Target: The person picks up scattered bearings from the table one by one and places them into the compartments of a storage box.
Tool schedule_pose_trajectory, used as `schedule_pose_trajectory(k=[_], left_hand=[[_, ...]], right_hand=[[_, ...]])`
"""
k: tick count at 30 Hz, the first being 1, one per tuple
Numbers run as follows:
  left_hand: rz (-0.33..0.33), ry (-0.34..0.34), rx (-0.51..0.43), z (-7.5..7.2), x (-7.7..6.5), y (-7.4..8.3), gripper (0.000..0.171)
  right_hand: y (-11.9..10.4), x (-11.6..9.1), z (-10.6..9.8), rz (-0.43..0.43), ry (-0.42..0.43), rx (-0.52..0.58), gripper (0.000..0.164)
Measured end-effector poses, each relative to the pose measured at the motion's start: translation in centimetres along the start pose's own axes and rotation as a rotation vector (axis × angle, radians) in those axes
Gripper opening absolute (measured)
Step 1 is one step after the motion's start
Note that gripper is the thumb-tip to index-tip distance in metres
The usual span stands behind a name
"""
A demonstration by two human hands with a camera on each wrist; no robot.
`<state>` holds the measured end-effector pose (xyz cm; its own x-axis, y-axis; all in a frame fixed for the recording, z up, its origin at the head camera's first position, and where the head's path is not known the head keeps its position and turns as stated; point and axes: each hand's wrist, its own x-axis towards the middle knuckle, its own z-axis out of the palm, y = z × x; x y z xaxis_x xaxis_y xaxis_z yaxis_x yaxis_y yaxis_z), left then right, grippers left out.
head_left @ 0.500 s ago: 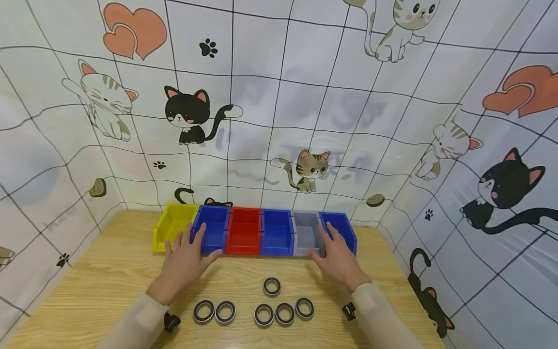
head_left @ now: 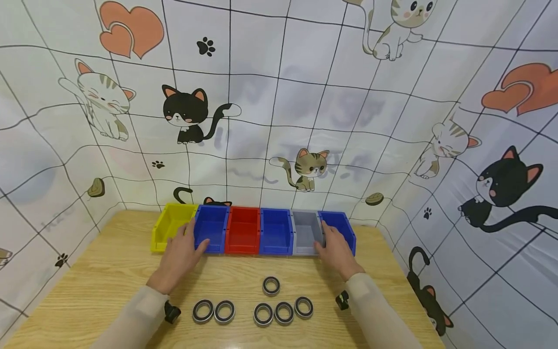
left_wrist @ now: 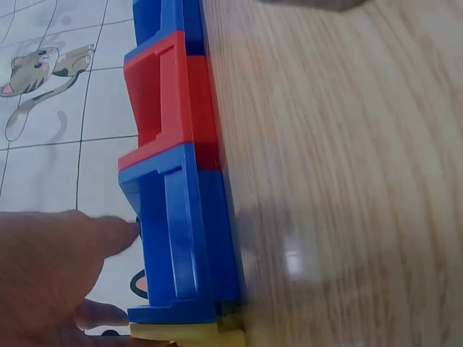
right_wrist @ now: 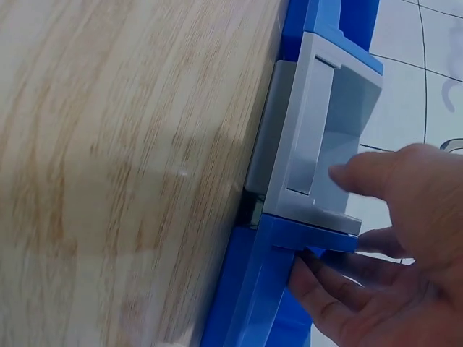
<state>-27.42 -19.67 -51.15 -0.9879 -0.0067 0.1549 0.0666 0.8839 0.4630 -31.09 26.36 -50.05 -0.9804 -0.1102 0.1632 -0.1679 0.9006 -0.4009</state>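
Observation:
A row of open-fronted plastic bins stands at the back of the table. My left hand is over the border of the yellow bin and the left blue bin, its thumb spread toward the blue one. At the other end, my right hand straddles the wall between the grey bin and the right blue bin. In the right wrist view its thumb reaches over the grey bin, while fingers lie inside the blue one. Both hands look relaxed.
Between them stand a red bin and another blue bin. Several ball bearings lie nearer me: a lone bearing, a pair on the left, and a group on the right. A cat-printed curtain hangs behind the wooden table.
Both hands have come down onto the bins' walls, their fingers less spread than before. The right hand has drawn its thumb in. Bins and bearings have stayed put.

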Motion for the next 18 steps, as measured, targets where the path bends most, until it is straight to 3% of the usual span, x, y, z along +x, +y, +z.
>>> schedule_pose_trajectory(k=[10, 18], left_hand=[[-0.028, 0.008, 0.005, -0.04, 0.04, -0.81, 0.084], [-0.007, 0.037, 0.006, -0.28, -0.24, -1.06, 0.076]], right_hand=[[0.20, 0.33, 0.14, 0.032, -0.016, -0.057, 0.079], [0.00, -0.49, -0.29, 0.024, -0.031, -0.074, 0.078]])
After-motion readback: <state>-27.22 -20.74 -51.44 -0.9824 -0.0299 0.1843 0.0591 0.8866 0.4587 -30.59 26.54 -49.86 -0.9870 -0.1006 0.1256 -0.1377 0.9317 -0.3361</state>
